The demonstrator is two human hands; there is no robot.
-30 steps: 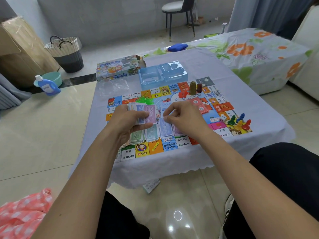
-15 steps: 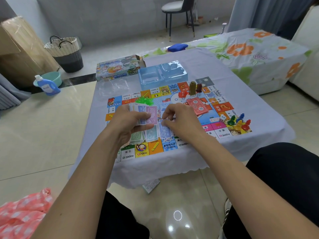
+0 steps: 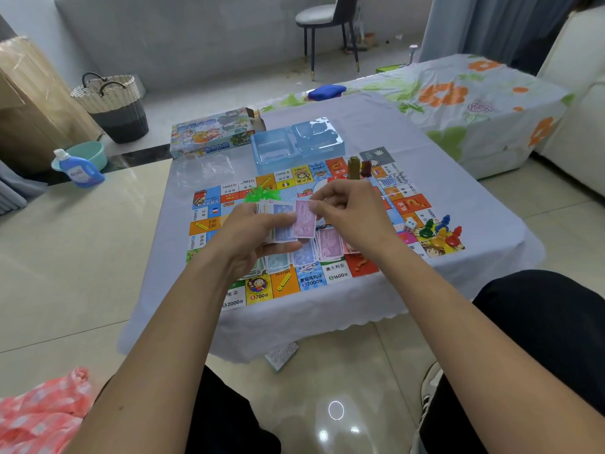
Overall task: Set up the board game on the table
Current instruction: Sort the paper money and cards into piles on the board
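The game board lies flat on the bench, which is draped in a pale lilac cloth with a scalloped hem; the board is a square of bright tiles in orange, blue, yellow and red, printed with cartoon figures, flags and prices such as 700, 1600 and 2000 along its near edge. Both hands hover over its middle. The left hand grips a fanned stack of paper money, thumb across the blue notes, and the right hand pinches the top edge of a pink note at the front of that stack. Sorted piles of notes, pink, blue and green, rest on the board just beneath the hands. Near the right edge of the board stand coloured pawns in green, yellow, red and blue, with a white die just beside them. Green plastic houses sit behind the left hand, and brown and dark red pieces stand at the far side. Beyond the board lie a clear blue plastic tray and the printed game box.
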